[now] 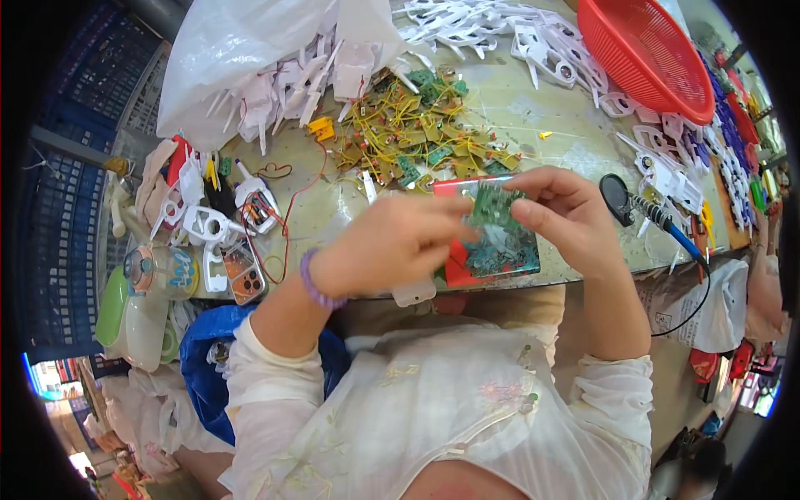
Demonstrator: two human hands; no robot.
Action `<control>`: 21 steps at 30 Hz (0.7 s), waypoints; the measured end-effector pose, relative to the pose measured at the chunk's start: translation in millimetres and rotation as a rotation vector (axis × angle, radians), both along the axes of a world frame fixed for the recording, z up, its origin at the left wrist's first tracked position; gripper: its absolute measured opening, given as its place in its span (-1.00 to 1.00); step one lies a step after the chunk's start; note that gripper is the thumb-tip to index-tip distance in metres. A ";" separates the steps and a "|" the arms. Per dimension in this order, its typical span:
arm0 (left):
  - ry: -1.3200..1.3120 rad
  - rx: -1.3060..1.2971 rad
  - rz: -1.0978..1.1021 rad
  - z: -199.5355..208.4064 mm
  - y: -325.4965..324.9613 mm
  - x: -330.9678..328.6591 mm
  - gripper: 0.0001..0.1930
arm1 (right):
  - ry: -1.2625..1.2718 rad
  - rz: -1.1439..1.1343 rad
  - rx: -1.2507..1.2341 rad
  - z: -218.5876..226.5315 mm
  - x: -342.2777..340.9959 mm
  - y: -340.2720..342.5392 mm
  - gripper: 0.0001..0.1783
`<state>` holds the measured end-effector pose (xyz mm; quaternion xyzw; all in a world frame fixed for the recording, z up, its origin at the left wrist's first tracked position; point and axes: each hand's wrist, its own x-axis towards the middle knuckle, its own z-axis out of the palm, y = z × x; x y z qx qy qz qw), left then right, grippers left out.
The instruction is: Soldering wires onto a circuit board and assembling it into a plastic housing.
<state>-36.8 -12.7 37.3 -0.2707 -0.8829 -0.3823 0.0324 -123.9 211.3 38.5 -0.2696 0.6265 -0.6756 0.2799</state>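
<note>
Your white blouse (458, 383) lies nearest, while farther off your right hand (571, 218) pinches a green circuit board (493, 205) over the table's (533, 108) near side, apparently mid-handling, so next steady it for your left hand (396, 242), its blurred grip unreadable.

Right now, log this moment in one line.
Right hand: holds green circuit board | Left hand: blurred beside it, contact unclear | Yellow wires: heaped beyond hands

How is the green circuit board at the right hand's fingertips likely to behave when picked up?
The green circuit board is probably stiff, since it looks flat rather than sagging. It is likely light for its size: it appears thin, and the thumb and fingertips of the right hand seem enough to hold its edge.
</note>
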 end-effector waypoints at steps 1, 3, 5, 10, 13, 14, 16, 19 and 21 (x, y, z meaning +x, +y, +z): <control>-0.054 -0.034 0.059 -3.5 -4.2 -6.4 -0.64 | 0.163 0.014 0.050 -1.0 1.2 2.4 -0.79; -0.040 -0.006 0.090 -8.3 -10.3 -12.0 -0.64 | 0.220 0.064 0.188 -2.0 1.0 2.4 -0.80; 0.005 -0.044 0.104 -12.0 -16.2 -13.7 -0.66 | 0.336 0.107 0.334 -11.8 -0.1 0.0 -0.79; 0.015 -0.157 0.246 -13.6 -19.6 -2.5 -0.76 | 0.970 -0.109 0.379 -20.1 6.0 -9.1 -0.74; 0.112 -0.031 0.348 -10.4 -9.2 20.2 -0.87 | 1.053 -0.242 0.302 -25.0 16.3 -7.1 -0.75; 0.113 -0.031 0.353 -12.4 -5.4 26.5 -0.87 | 1.098 -0.264 0.264 -26.9 23.3 -4.7 -0.75; 0.114 -0.011 0.492 -20.1 2.3 31.5 -0.85 | 1.071 -0.212 0.279 -32.9 43.1 -1.4 -0.76; 0.097 0.034 0.537 -22.2 14.5 30.2 -0.83 | 1.053 -0.225 0.311 -38.3 64.8 -10.2 -0.77; 0.102 0.047 0.582 -23.2 20.1 28.5 -0.80 | 1.091 -0.285 0.331 -46.2 68.4 -14.8 -0.78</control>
